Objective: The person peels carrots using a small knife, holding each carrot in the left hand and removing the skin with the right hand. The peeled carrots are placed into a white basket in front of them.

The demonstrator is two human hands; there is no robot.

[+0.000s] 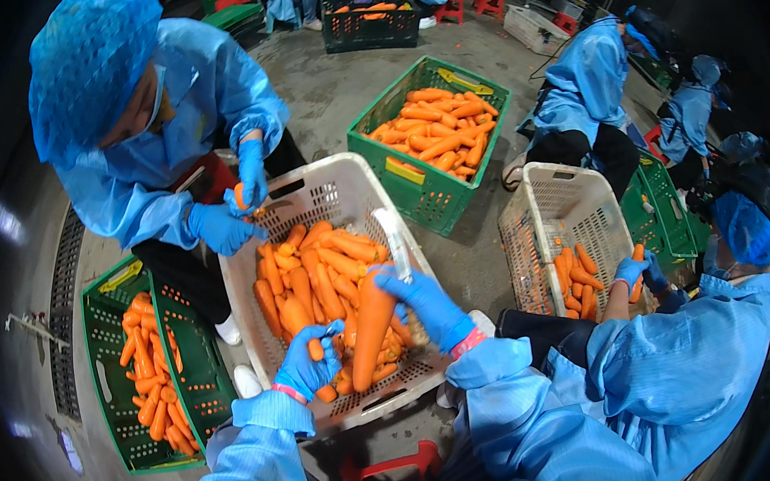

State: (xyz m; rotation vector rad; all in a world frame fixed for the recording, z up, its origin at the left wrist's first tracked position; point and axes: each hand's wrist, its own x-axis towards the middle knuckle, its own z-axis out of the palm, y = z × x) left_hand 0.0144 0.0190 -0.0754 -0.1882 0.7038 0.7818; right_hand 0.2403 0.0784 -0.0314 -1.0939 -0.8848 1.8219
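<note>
My right hand (431,309), in a blue glove, is closed on a large carrot (372,332) held over a white crate. A pale, flat, knife-like blade (394,238) sticks up from the same hand; its handle is hidden. Beside it, my gloved left hand (308,364) is closed round a carrot piece (316,349), whose end shows between the fingers. Many carrots (324,268) lie heaped in the white crate (330,171) below both hands. Across it, a co-worker's gloved hands (229,218) hold a carrot and a small blade.
Green crates of carrots stand at left (112,389) and beyond (432,205). To my right, another person's hand (632,271) holds a carrot by a second white crate (571,185). A red stool (403,470) is at the lower edge. More people sit farther off.
</note>
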